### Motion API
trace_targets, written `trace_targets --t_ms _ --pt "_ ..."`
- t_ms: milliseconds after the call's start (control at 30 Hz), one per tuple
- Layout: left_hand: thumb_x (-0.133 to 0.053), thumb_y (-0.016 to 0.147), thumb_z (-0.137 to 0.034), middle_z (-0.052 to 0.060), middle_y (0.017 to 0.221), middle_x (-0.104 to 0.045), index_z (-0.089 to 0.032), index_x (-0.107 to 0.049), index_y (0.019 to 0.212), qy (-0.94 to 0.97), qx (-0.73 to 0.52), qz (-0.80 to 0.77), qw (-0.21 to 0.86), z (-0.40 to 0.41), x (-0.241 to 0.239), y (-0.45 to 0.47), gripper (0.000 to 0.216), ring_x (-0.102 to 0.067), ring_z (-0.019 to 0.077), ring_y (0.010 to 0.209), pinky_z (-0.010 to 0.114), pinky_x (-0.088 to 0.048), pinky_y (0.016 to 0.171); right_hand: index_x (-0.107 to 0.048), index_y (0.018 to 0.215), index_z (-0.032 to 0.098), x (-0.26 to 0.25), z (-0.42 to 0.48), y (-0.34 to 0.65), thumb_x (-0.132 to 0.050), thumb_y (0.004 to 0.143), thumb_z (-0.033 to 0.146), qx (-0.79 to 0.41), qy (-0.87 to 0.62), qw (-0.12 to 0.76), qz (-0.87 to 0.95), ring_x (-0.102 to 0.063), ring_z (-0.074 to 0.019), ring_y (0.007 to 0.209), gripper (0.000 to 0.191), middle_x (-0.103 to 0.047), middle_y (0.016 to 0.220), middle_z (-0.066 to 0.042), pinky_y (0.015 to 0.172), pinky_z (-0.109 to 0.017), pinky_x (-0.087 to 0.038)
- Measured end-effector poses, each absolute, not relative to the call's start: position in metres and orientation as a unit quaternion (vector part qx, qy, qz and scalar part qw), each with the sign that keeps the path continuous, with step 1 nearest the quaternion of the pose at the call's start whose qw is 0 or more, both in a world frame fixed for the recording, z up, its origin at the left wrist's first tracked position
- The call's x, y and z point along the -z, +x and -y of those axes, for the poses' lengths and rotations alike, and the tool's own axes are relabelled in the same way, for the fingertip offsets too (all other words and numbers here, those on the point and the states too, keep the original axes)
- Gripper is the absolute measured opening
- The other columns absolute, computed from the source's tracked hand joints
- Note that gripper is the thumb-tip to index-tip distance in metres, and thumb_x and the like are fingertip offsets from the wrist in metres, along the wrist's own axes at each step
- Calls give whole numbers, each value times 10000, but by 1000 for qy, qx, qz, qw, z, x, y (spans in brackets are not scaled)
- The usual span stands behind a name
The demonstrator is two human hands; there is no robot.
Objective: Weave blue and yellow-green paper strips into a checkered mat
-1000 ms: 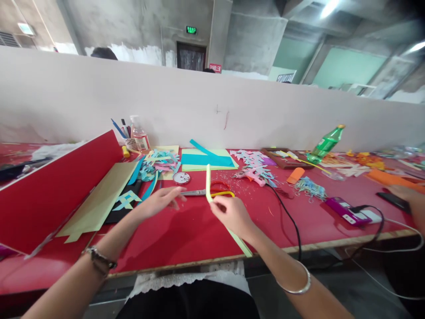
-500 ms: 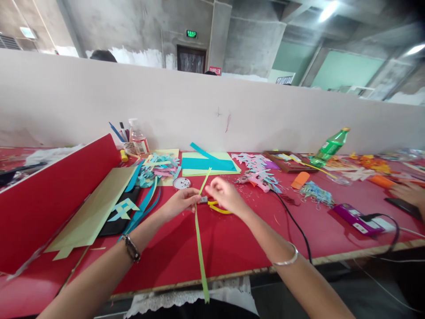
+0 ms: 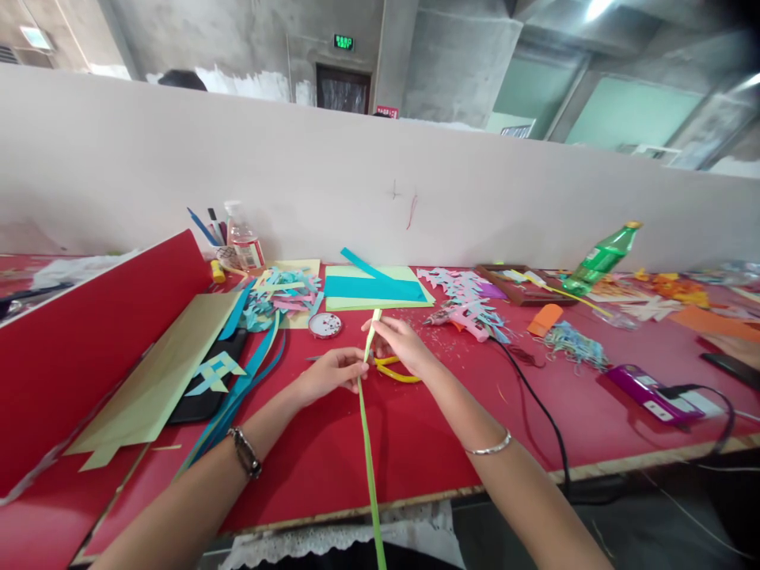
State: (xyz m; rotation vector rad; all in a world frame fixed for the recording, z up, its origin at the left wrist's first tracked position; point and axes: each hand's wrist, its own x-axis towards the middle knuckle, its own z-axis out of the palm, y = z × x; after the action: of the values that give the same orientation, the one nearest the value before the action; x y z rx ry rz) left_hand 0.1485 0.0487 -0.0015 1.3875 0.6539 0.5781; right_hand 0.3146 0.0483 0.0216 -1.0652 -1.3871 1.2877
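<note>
Green paper strip [image 3: 370,467], upper end pinched by fingers of the right hand [image 3: 404,345], pinched again just below by the left hand [image 3: 331,375], trails lengthwise past the near edge of the counter [image 3: 297,475].

A paper strip [image 3: 369,459] runs from the left hand [image 3: 331,372] and right hand [image 3: 399,342] down past the near edge of the desk [image 3: 309,459]. Scissors [image 3: 402,378] lie by the right hand. Farther back is a round lid [image 3: 325,325], with a heap of paper bits [image 3: 282,294] to its left and flat sheets [image 3: 338,303] behind it. A glue gun [image 3: 469,323] lies to the right. Nearer and farther right is a plug box [image 3: 653,396]. A pen cup [image 3: 227,257] stands far left, beside a bottle [image 3: 245,244], before the low wall [image 3: 332,174].
</note>
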Motion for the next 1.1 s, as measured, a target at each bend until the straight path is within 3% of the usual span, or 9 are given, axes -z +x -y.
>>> trace_targets --t_ms 167,300,467,633,1100 --pt "-609 696 -388 -36 681 -527 -152 -538 839 609 -244 -293 695 -44 -1 145 285 -501 48 546 191 -450 555 -577 797 165 -11 -47 316 -519 733 487 -558 -402 483 543 -486 -70 481 334 -543 584 23 460 -186 -368" --pt "-602 684 -427 -34 679 -521 -150 -512 832 646 -215 -307 665 -41 -3 147 327 -481 49 493 187 -423 485 -565 769 162 -5 -42 312 -518 732 495 -551 -417 470 550 -491 -73 485 338 -531 562 29 465 -187 -373" --pt "-480 752 -471 -70 562 -446 -170 -441 778 639 -360 -399 552 -44 0 149 305 -425 56 446 172 -342 418 -522 754 155 -2 -32 302 -500 755 482 -549 -413 403 605 -487 -66 449 328 -528 557 34 451 -187 -386" --pt "-462 773 -431 -67 541 -424 -152 -504 776 642 -369 -400 540 -44 -6 146 282 -393 57 470 178 -316 458 -529 756 141 1 -27 297 -474 786 443 -523 -401 343 669 -483 -59 422 309 -527 538 30 426 -173 -374" --pt "-502 729 -373 -67 511 -420 -159 -482 631 683 -364 -413 481 -45 -5 144 236 -392 73 476 197 -311 489 -403 819 193 2 -28 297 -465 784 439 -559 -424 381 602 -503 -72 322 256 -519 494 77 322 -145 -348"
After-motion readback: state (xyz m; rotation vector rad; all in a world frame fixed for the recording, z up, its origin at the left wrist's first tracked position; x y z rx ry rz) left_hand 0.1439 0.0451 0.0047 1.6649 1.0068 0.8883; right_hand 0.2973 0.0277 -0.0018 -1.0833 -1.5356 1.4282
